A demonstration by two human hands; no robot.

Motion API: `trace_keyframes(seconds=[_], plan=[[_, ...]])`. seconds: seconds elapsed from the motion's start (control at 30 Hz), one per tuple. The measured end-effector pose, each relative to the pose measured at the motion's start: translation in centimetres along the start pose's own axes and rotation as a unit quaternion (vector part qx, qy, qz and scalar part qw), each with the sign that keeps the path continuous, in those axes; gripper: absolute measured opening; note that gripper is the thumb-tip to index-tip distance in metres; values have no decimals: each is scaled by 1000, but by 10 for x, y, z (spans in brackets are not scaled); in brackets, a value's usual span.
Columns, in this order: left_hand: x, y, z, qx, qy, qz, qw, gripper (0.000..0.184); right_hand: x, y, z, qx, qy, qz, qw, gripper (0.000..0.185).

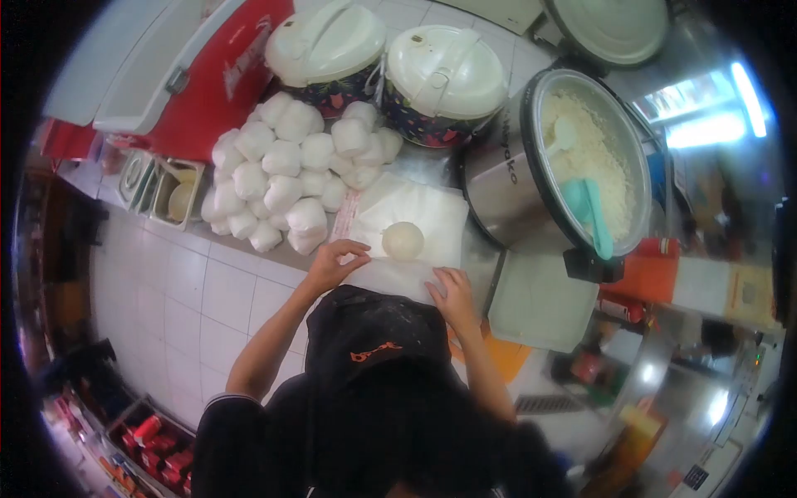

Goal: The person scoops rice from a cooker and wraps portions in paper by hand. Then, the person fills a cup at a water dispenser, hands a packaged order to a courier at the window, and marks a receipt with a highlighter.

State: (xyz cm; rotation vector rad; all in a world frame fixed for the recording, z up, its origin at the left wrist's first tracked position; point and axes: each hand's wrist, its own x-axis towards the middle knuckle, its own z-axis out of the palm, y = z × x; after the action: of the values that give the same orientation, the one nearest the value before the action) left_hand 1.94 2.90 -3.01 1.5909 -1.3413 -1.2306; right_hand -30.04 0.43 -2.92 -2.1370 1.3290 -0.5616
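Observation:
A round, pale mound that looks like moulded rice (pixel 403 241) sits on a stack of white wrapping paper (pixel 432 207) on the counter before me. My left hand (pixel 339 259) pinches the near left corner of the top sheet. At the near right corner, my right hand (pixel 453 297) has its thumb and fingers closed on the same sheet. The near edge of this paper (pixel 394 275) is raised slightly between both hands, short of the mound. Left of the paper are many white wrapped bundles (pixel 282 158) in a pile.
A large steel cooker (pixel 506 166) of rice stands at the right, with a turquoise scoop (pixel 594 220) and a white paddle in it. Two lidded pots (pixel 444 75) stand behind. A metal container (pixel 176 195) and red cooler (pixel 207 91) are left. A pale tray (pixel 544 303) lies right.

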Motion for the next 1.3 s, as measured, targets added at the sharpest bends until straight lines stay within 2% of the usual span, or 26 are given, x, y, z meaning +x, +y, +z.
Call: trace_keyframes(seconds=[0.03,0.1,0.13,0.2,0.33,0.4,0.47,0.5,0.53,0.57,0.6,0.63,0.67,0.73,0.8,0.87,0.93,1.0,1.03,1.07,1.1,1.13,1.17,1.2,1.23,1.3], plan=[[1,3,3,1,-9,2,1000,24,-4,4,1,-20,30,-1,999,27],[1,10,4,172,30,187,967,21,-11,15,1,-40,42,-11,998,25],[2,1,4,173,23,188,967,21,-14,20,1,-57,48,-29,997,25],[1,-25,-2,246,-114,261,926,22,-23,30,4,-50,34,-41,997,26],[-17,-21,-5,211,-166,262,927,19,-35,26,-12,-16,-21,-69,997,25],[-26,-11,-8,72,-136,144,978,16,-31,23,-22,21,-16,-56,998,23],[-22,-15,-6,65,-111,134,983,12,-26,22,-19,58,-12,-42,997,20],[-19,-19,-3,56,-82,125,987,10,-21,22,-12,181,-9,52,982,16],[-16,-26,3,57,-85,127,987,10,-15,19,-8,300,-6,143,943,14],[-13,-36,11,137,-14,150,979,8,-9,16,-6,301,-4,143,943,14],[-10,-46,17,216,60,172,959,9,-1,9,-6,317,-2,225,921,14],[-8,-55,21,218,61,173,959,9,4,5,-6,333,0,303,893,16],[-6,-63,23,223,75,175,956,10,4,12,5,334,0,299,894,16],[-4,-68,26,232,91,181,951,14,-3,37,37,327,127,211,912,21],[-7,-68,30,238,130,198,942,19,-10,39,49,292,157,207,921,22],[-9,-63,32,223,136,173,950,19,-17,33,55,255,184,207,927,24],[-6,-51,37,204,141,144,958,19,-18,16,50,200,195,276,920,25],[-2,-38,42,166,226,149,948,18,-10,4,43,194,197,287,917,25],[-1,-34,43,167,226,148,948,18,-8,1,41,189,198,299,914,25],[0,-30,44,165,215,67,960,18,-7,9,47,189,197,300,914,25],[2,-28,45,163,202,-14,966,19,-7,23,57,130,205,257,935,24],[5,-26,47,163,200,-14,966,19,-4,28,60,69,213,212,951,23],[10,-24,49,245,177,-33,953,19,-3,32,61,67,213,212,951,23],[14,-17,50,326,153,-52,931,20,0,31,61,-11,179,202,963,22],[16,-10,48,325,153,-51,932,20,5,30,60,-89,145,189,967,20],[25,7,43,341,80,-148,925,16,17,30,48,-87,112,213,967,19]])
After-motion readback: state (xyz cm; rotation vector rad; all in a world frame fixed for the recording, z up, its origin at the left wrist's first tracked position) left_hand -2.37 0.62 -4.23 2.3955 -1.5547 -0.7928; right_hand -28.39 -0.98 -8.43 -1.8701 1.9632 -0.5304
